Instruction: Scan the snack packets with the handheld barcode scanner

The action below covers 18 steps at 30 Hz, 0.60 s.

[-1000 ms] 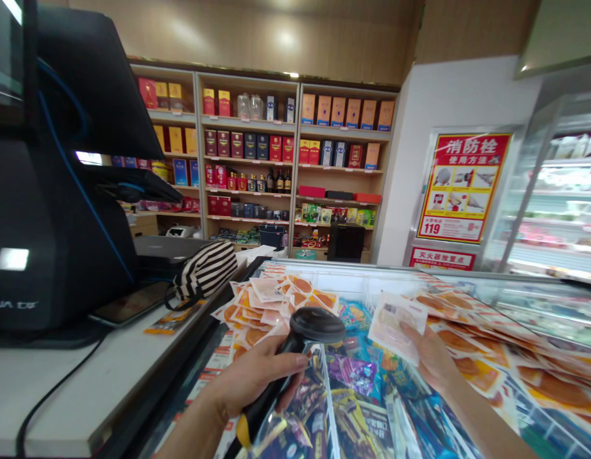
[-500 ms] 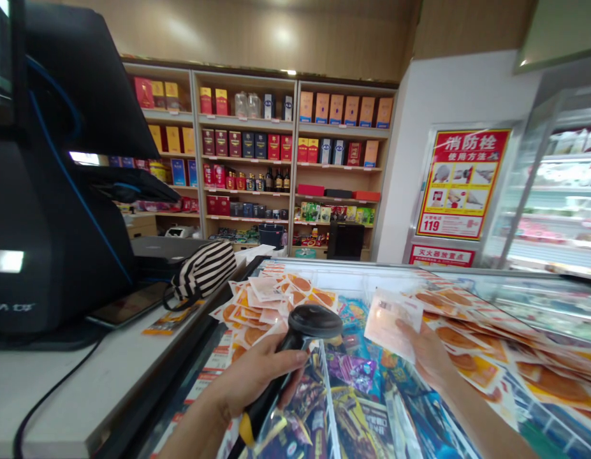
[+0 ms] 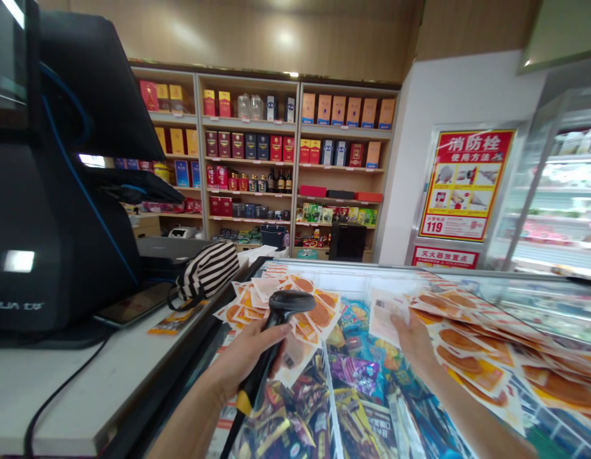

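Note:
My left hand (image 3: 250,354) is wrapped round the handle of a black barcode scanner (image 3: 288,303) with a yellow part near its grip. Its head hangs over a pile of flat packets (image 3: 257,306) printed with round orange-brown discs. One pale packet (image 3: 295,357) lies lower on the pile, partly behind the scanner and my fingers. Between thumb and fingers, my right hand (image 3: 412,335) pinches another flat packet (image 3: 384,312), its pale side towards me. That packet is held above a glass-sided freezer of colourful wrapped goods (image 3: 357,373), beside a larger pile of similar packets (image 3: 472,350).
To the left, a black checkout machine (image 3: 60,223) stands on a white counter (image 3: 85,389) with a phone (image 3: 135,303) and a striped pouch (image 3: 211,268). A cable (image 3: 41,408) runs over the counter's edge. Shelves of boxes (image 3: 250,146) line the back wall.
The scanner and my left hand have moved left and slightly away from the right-hand packet. That packet has tilted a little, still in my right hand. The view has shifted slightly.

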Available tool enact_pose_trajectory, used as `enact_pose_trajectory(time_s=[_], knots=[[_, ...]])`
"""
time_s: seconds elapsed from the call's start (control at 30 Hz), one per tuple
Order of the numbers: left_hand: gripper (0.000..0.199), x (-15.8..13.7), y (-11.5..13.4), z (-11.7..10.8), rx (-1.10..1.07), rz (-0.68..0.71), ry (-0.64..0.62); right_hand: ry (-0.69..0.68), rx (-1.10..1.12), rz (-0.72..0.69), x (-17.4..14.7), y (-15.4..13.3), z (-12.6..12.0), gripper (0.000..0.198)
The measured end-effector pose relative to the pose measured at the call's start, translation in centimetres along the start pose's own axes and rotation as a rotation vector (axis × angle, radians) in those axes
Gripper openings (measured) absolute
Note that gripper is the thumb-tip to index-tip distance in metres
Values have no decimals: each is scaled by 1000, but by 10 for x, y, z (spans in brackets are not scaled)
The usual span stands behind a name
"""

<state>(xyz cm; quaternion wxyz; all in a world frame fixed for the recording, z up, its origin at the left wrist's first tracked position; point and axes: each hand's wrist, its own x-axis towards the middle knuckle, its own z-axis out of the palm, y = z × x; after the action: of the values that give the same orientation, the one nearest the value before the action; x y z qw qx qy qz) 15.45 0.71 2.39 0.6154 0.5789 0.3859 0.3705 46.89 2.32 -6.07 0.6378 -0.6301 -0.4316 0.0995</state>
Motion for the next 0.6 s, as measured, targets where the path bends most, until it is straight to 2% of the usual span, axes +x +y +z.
enact_pose_trajectory(time_s=[0.1, 0.23, 0.43, 0.5, 0.6], knots=[[30, 4, 1, -9, -39, -26, 90, -40, -216, -167, 3, -7, 27, 40], [34, 10, 1, -22, 41, -22, 161, -225, -325, -284, -4, -16, 74, 43], [34, 20, -5, -36, 164, 54, 478, -420, -339, -472, -17, -17, 122, 35], [37, 22, -7, -39, 164, 62, 507, -472, -351, -543, -18, -18, 134, 34], [40, 23, -7, -40, 200, 65, 494, -500, -384, -556, -18, -20, 149, 37]])
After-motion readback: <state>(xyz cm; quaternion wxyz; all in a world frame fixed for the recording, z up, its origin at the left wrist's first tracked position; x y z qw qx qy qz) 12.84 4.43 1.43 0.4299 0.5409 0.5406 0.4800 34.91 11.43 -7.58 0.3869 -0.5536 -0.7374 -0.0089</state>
